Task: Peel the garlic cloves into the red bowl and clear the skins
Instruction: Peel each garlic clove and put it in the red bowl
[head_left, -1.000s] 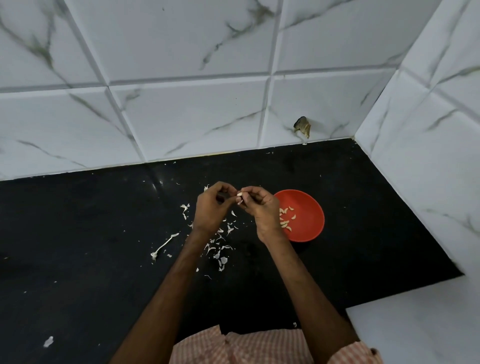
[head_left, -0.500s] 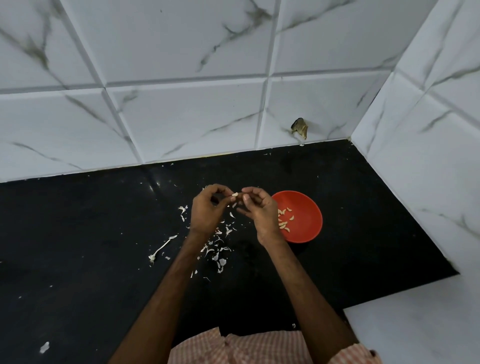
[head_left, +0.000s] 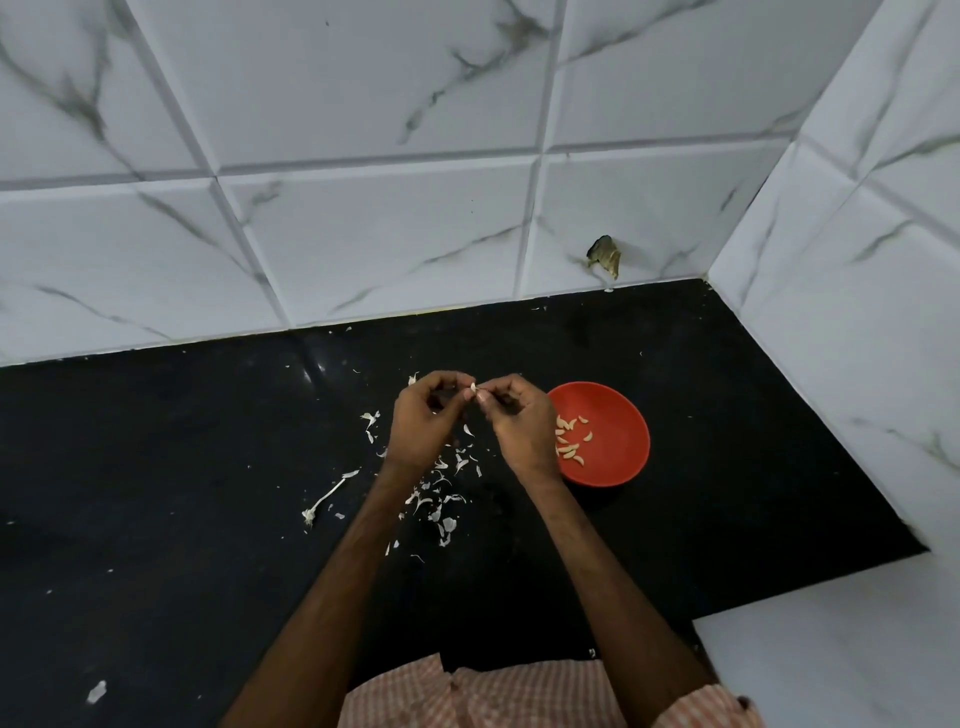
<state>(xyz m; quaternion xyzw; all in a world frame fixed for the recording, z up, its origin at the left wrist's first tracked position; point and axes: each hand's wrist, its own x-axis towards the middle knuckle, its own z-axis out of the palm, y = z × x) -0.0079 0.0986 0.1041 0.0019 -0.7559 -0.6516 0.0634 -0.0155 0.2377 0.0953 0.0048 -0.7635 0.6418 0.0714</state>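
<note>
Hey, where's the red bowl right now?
In the head view, the red bowl sits on the black counter, just right of the right hand, with peeled cloves inside.

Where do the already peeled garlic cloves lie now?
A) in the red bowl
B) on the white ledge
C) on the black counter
A: the pale peeled cloves lie inside the red bowl, while the black counter holds loose skins.
</note>
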